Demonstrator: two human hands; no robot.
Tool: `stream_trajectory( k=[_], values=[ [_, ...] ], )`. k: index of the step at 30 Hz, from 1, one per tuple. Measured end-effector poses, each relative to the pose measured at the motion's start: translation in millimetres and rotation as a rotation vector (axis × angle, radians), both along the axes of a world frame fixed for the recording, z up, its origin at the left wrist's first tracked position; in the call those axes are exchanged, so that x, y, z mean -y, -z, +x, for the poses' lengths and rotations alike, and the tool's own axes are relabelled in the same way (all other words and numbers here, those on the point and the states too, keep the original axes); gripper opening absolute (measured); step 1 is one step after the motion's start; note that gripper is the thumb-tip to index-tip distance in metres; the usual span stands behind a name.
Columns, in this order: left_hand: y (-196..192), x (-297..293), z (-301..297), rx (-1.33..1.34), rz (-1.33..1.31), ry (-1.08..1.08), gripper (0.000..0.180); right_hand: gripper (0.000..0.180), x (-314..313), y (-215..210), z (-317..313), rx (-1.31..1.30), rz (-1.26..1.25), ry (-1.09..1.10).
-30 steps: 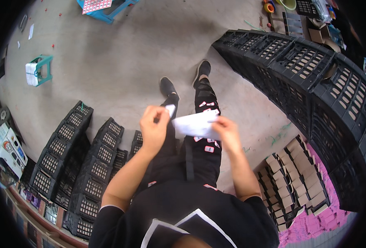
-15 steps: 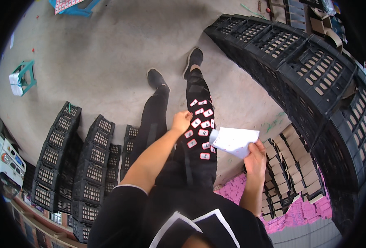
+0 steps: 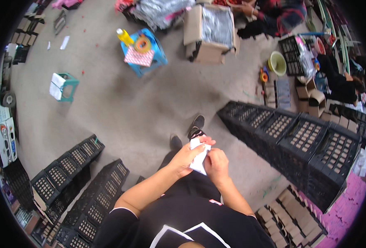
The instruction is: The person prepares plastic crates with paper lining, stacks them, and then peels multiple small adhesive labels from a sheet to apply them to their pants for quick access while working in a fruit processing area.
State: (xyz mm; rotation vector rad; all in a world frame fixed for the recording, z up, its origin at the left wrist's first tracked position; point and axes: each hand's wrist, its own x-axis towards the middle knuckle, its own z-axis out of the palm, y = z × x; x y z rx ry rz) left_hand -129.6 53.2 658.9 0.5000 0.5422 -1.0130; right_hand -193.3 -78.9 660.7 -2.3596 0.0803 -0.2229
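My two hands meet in front of my body over a white sheet of paper [image 3: 199, 162], which looks folded or curled. My left hand [image 3: 186, 156] grips it from the left side, thumb across it. The curled fingers of my right hand [image 3: 217, 165] press together at the paper's right edge; their tips are partly hidden. A red-edged white sticker [image 3: 215, 202] shows low on my dark clothing. The rest of my thighs is largely hidden under my hands and arms.
Stacked black crates [image 3: 288, 134] stand to the right, with more crates [image 3: 67, 163] at left. Ahead are a blue stool [image 3: 160, 62] bearing tape and a yellow bottle, a cardboard box [image 3: 193, 31], and a green stool [image 3: 71, 85]. Another person [image 3: 280, 16] works at the far right.
My left hand has left the stickers on my leg and now grips the paper alongside my right hand. The view has tilted up, bringing stools, box and people into sight.
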Motion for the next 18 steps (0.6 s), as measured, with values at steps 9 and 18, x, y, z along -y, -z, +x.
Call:
stream_trajectory(
  k=[9,18],
  values=[
    [-5,41,152,0.128,0.271,-0.171,0.019,0.066,-3,-22,172,-0.019,0.505,-0.131],
    [-67,84,362,-0.024,-0.144,-0.237,0.038,0.06,46,-54,389,-0.03,-0.339,-0.169]
  ],
)
